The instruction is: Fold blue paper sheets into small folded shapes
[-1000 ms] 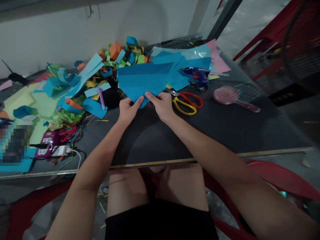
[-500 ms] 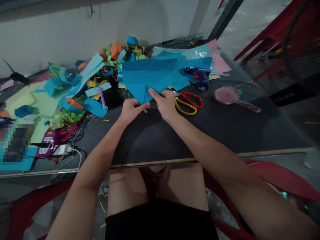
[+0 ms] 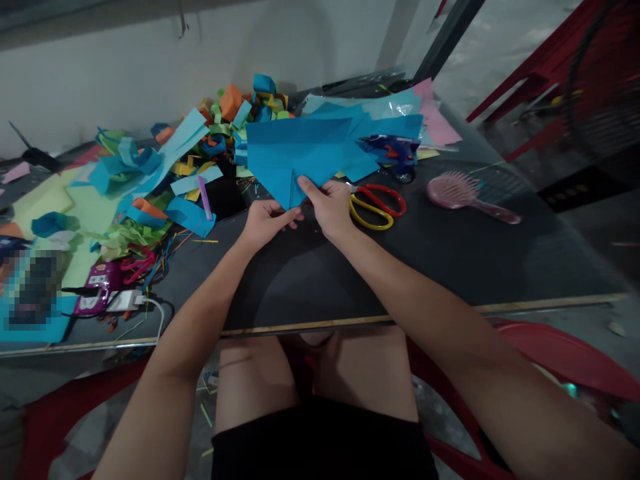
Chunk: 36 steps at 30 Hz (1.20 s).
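A blue sheet of paper (image 3: 300,150), folded to a point at its near end, is held above the dark table. My right hand (image 3: 331,207) grips its near right edge, thumb pressed flat on top and fingers underneath. At the pointed tip, my left hand (image 3: 270,223) pinches the paper between thumb and curled fingers. Just right of my right hand lie scissors (image 3: 377,207) with red and yellow handles, their blades mostly hidden. A blue glue gun (image 3: 397,153) rests on more blue paper behind them.
Colourful paper scraps (image 3: 230,110) heap up along the wall. A pink hairbrush (image 3: 465,193) lies at the right. Leftward are pale green sheets (image 3: 75,233), a purple power socket (image 3: 97,287) and a white charger (image 3: 125,300) with a cable. The table's front edge (image 3: 310,327) runs above my lap.
Almost nothing differs. The left hand has shifted very slightly to the right at the paper's tip; both hands keep their hold.
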Each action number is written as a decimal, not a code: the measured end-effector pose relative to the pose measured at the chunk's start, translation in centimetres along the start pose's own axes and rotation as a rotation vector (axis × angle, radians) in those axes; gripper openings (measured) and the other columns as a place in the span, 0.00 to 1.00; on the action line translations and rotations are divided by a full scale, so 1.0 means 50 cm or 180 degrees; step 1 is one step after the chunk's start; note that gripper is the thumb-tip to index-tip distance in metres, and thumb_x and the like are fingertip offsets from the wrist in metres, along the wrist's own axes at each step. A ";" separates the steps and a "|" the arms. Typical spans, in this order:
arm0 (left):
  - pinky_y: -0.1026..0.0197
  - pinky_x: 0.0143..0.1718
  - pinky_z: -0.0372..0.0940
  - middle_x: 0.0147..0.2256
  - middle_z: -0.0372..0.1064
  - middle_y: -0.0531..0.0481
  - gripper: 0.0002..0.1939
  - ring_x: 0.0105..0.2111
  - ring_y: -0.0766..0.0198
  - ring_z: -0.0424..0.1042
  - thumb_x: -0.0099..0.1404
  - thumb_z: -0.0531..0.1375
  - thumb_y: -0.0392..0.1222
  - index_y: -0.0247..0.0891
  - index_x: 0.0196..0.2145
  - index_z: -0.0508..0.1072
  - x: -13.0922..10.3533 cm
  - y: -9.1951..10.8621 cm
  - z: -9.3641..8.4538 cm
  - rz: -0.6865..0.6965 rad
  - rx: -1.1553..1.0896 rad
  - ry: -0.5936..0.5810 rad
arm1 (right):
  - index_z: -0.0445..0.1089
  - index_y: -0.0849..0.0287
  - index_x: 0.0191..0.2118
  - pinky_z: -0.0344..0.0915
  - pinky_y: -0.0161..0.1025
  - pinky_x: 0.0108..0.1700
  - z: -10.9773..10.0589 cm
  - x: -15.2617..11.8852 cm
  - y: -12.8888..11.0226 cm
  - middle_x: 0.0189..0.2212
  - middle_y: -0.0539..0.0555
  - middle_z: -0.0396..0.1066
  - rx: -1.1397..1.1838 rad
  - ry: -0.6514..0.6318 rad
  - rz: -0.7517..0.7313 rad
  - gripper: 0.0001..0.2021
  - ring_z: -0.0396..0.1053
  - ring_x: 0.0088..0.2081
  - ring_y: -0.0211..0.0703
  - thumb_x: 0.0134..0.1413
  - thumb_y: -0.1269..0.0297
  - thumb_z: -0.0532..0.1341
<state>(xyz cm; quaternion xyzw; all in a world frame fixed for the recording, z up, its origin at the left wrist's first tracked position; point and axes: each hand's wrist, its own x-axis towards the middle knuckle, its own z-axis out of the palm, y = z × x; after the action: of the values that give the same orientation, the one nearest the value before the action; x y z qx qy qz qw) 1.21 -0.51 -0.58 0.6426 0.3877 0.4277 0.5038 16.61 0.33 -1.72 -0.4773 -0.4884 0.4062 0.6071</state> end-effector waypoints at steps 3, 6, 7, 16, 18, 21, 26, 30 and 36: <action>0.64 0.26 0.70 0.25 0.79 0.46 0.20 0.24 0.66 0.76 0.46 0.75 0.55 0.33 0.25 0.79 0.000 -0.004 0.001 -0.0031 -0.0053 0.0005 | 0.58 0.54 0.15 0.59 0.38 0.23 0.002 0.001 0.003 0.13 0.45 0.54 -0.0128 0.0499 -0.0202 0.30 0.58 0.19 0.35 0.43 0.36 0.68; 0.62 0.30 0.72 0.24 0.77 0.47 0.20 0.24 0.65 0.76 0.45 0.76 0.53 0.33 0.24 0.78 0.000 -0.008 0.001 -0.0051 -0.0078 -0.0020 | 0.59 0.55 0.15 0.59 0.39 0.24 0.003 0.000 0.004 0.13 0.45 0.55 -0.0163 0.0480 -0.0272 0.29 0.59 0.19 0.35 0.46 0.36 0.67; 0.63 0.29 0.71 0.24 0.77 0.47 0.20 0.24 0.65 0.76 0.45 0.76 0.53 0.33 0.25 0.79 0.000 -0.008 0.001 -0.0064 -0.0065 -0.0024 | 0.60 0.55 0.15 0.59 0.39 0.24 0.003 -0.001 0.003 0.13 0.45 0.55 -0.0185 0.0480 -0.0302 0.29 0.59 0.20 0.36 0.47 0.37 0.67; 0.67 0.22 0.63 0.25 0.78 0.44 0.23 0.21 0.70 0.72 0.54 0.70 0.59 0.33 0.26 0.80 -0.001 0.002 0.005 -0.0145 0.0017 0.0012 | 0.61 0.55 0.14 0.56 0.40 0.24 0.004 -0.002 -0.005 0.12 0.46 0.55 -0.0384 0.0557 -0.0351 0.30 0.56 0.18 0.34 0.46 0.34 0.66; 0.67 0.22 0.63 0.25 0.79 0.44 0.23 0.21 0.70 0.72 0.53 0.70 0.60 0.33 0.25 0.80 -0.001 0.003 0.006 -0.0154 0.0007 -0.0008 | 0.61 0.55 0.14 0.55 0.39 0.23 0.004 -0.003 -0.007 0.13 0.46 0.55 -0.0411 0.0564 -0.0413 0.31 0.56 0.18 0.33 0.47 0.34 0.65; 0.67 0.22 0.63 0.25 0.79 0.44 0.21 0.21 0.70 0.72 0.54 0.70 0.59 0.34 0.26 0.81 -0.002 0.000 0.005 -0.0093 -0.0060 -0.0024 | 0.60 0.55 0.15 0.54 0.39 0.23 0.005 -0.005 -0.009 0.13 0.46 0.55 -0.0366 0.0539 -0.0458 0.30 0.56 0.19 0.34 0.47 0.34 0.65; 0.66 0.23 0.64 0.23 0.78 0.46 0.17 0.22 0.68 0.74 0.56 0.70 0.55 0.37 0.27 0.83 -0.004 -0.003 0.003 -0.0032 -0.0159 -0.0064 | 0.56 0.54 0.14 0.54 0.39 0.23 0.005 -0.009 -0.012 0.12 0.45 0.51 -0.0299 0.0537 -0.0426 0.31 0.54 0.19 0.34 0.46 0.35 0.67; 0.65 0.24 0.64 0.24 0.79 0.46 0.14 0.22 0.67 0.74 0.55 0.71 0.53 0.37 0.26 0.83 -0.005 0.004 0.006 -0.0098 -0.0341 -0.0012 | 0.58 0.54 0.14 0.56 0.39 0.23 0.006 -0.013 -0.016 0.12 0.46 0.53 -0.0294 0.0550 -0.0470 0.30 0.56 0.19 0.35 0.47 0.37 0.68; 0.64 0.23 0.64 0.26 0.80 0.45 0.15 0.22 0.66 0.74 0.52 0.72 0.52 0.35 0.25 0.82 -0.005 0.013 0.007 -0.0246 -0.0587 0.0184 | 0.59 0.55 0.15 0.55 0.38 0.23 0.006 -0.013 -0.025 0.13 0.46 0.54 -0.0166 0.0145 -0.0504 0.31 0.56 0.20 0.34 0.45 0.31 0.64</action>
<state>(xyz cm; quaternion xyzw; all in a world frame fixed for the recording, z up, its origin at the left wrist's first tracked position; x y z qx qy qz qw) 1.49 -1.00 -0.04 0.5655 0.3856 0.4602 0.5655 16.24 -0.50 -0.61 -0.4620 -0.5211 0.3331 0.6357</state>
